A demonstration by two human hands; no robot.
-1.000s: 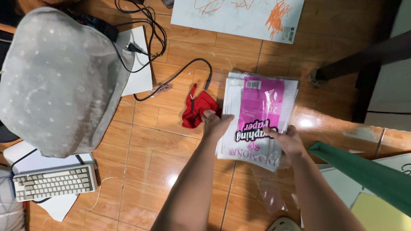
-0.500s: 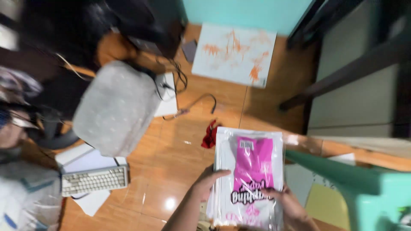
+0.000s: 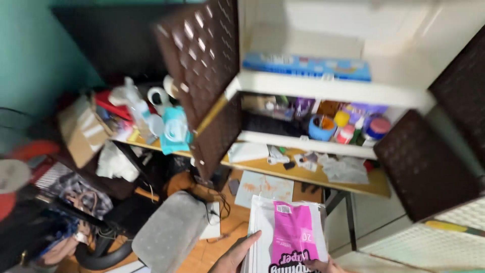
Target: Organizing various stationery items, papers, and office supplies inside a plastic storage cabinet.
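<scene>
I hold a clear plastic pack of white paper with a pink label [image 3: 289,235] upright at the bottom of the view. My left hand [image 3: 236,255] grips its left edge with the fingers spread on the front. Only the fingertips of my right hand [image 3: 317,265] show, at the pack's lower right edge. In front of the pack stands a white cabinet [image 3: 333,88] with both brown perforated doors swung open [image 3: 204,76].
The cabinet shelves hold a flat blue box [image 3: 305,65], several small jars and pots [image 3: 348,126] and crumpled papers. A cluttered desk [image 3: 136,126] is at the left, a grey cushioned chair [image 3: 169,230] below it, a scribbled white board [image 3: 265,187] on the floor.
The pack has been lifted off the floor and raised with both hands. The view swung up from the floor to the open cabinet.
</scene>
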